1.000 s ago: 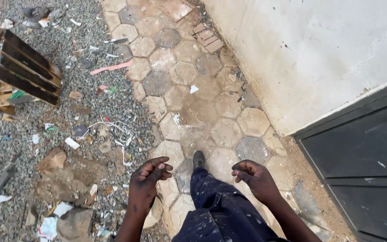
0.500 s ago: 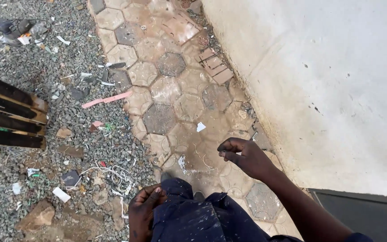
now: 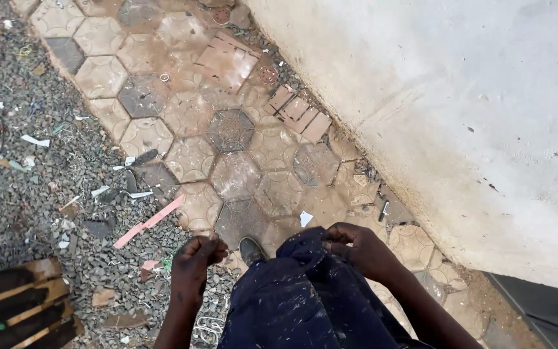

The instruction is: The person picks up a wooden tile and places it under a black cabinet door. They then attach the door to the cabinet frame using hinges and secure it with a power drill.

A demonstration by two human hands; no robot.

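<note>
Dark-blue, paint-flecked trousers (image 3: 305,304): right hand (image 3: 356,249) fingers pinch the raised knee cloth; left hand (image 3: 195,265), left of them, curled shut, empty. Risk: one-legged stance on uneven paving (image 3: 227,129) invites a stumble.

Two hands, the left hand (image 3: 194,266) and the right hand (image 3: 355,249), flank one dark blue paint-flecked garment (image 3: 305,297); one shoe (image 3: 251,249) shows just above it, one pink strip (image 3: 150,221) and one wooden pallet (image 3: 17,313) lie to its left.
</note>
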